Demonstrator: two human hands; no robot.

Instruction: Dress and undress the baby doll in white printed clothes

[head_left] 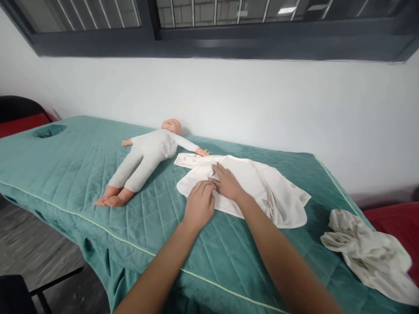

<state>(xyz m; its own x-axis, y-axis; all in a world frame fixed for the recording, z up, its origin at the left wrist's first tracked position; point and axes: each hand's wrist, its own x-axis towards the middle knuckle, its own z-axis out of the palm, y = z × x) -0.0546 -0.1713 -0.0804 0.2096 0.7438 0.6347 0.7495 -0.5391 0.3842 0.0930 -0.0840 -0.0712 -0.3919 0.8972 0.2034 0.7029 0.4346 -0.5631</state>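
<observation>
Two bare hands meet over one white garment that lies spread out beneath and beyond them. The left hand (200, 203) is narrow, its fingers bent and drawn together, with the tips at the near part of the white garment (250, 174); whether they pinch any fabric I cannot tell. The right hand (228, 183) is partly open, palm down on the same cloth, its fingers reaching forward and its thumb side close against the left fingertips.

One doll (152, 150) lies on its back beyond the left hand and to its left, dressed in white, with two bare feet pointing toward the near left and two arms spread. Its nearer outstretched arm ends just beside the garment's far left edge, ahead of both hands.

One crumpled cloth (369, 250), whitish, lies well to the right of the right hand, near the bed's end. One green quilted cover (78, 174) spreads under everything, with one round hole (49, 131) far to the left of the left hand. Two red patches show, one at the far left (24, 125), one at the far right (397, 224). One barred window (209, 41) is set in the wall ahead of the hands.
</observation>
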